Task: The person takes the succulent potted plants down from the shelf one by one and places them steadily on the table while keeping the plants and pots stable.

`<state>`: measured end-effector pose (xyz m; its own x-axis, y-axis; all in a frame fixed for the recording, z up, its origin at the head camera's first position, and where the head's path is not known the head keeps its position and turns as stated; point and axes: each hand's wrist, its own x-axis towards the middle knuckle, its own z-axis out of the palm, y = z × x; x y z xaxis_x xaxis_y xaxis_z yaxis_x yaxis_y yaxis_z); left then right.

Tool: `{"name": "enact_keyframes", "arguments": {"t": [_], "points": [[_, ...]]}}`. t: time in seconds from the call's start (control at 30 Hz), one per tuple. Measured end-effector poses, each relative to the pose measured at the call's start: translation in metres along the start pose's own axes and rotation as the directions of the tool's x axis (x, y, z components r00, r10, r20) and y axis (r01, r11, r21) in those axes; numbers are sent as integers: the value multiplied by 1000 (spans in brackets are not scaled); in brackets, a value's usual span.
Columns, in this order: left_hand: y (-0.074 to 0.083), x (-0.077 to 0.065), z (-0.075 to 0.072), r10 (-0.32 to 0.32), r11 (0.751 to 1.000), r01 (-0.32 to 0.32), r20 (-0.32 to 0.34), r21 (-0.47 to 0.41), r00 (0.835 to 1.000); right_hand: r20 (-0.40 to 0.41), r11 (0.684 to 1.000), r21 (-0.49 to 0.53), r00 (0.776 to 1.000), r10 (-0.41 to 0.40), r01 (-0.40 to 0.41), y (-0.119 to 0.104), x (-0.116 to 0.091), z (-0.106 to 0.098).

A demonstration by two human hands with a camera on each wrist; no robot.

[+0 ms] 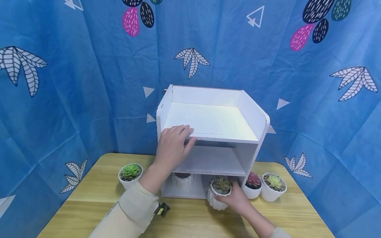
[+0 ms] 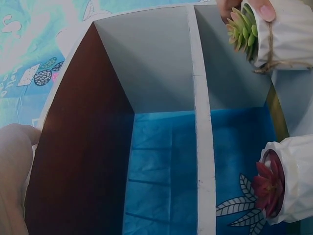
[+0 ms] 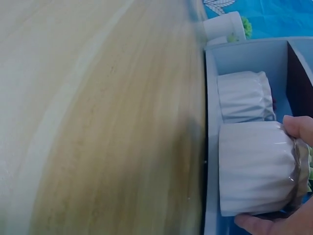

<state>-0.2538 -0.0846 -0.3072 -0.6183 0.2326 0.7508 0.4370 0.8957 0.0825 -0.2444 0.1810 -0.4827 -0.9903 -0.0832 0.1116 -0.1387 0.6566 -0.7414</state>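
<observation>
Table (image 1: 98,188): pale grained wood under the white shelf (image 1: 205,119).
Curtain (image 1: 128,82): blue, leaf-printed, behind the shelf.
Left grip (image 1: 173,147): resting at the shelf's upper front, fingers relaxed.
Right grip (image 1: 236,198): curled round a ribbed succulent pot (image 1: 218,201) at the shelf's bottom opening.

in the head view there are five potted plants: one bright green plant (image 1: 131,172) near the worktop's (image 1: 86,206) far left corner, one pink plant (image 1: 254,180) and one yellow-green plant (image 1: 274,183) near its far right corner, one ribbed pot (image 1: 182,183) inside the shelf unit's (image 1: 208,120) bottom level, another ribbed pot (image 1: 217,202) at that level's front edge. one shelf unit, three levels. two hands: one left hand (image 1: 172,145), one right hand (image 1: 235,198).
</observation>
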Motion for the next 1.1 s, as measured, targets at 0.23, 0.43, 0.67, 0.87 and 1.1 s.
{"name": "enact_keyframes", "arguments": {"t": [0.23, 0.43, 0.67, 0.87, 1.1], "points": [[0, -1, 2, 2, 1000, -2, 2, 1, 1000, 6, 999, -40, 1000, 21, -21, -2, -8, -8], [0, -1, 2, 5, 1000, -5, -3, 4, 1000, 27, 998, -58, 1000, 13, -12, -7, -15, -21], [0, -1, 1, -7, 1000, 7, 2, 4, 1000, 46, 999, -36, 999, -15, 16, -10, -22, -39], [0, -1, 1, -10, 1000, 10, 6, 12, 1000, 81, 1000, 12, 997, -15, 14, -13, -26, -54], [1, 0, 1, -2, 1000, 2, 0, 20, 1000, 127, 1000, -23, 992, 13, -10, -12, -31, -74]]}}
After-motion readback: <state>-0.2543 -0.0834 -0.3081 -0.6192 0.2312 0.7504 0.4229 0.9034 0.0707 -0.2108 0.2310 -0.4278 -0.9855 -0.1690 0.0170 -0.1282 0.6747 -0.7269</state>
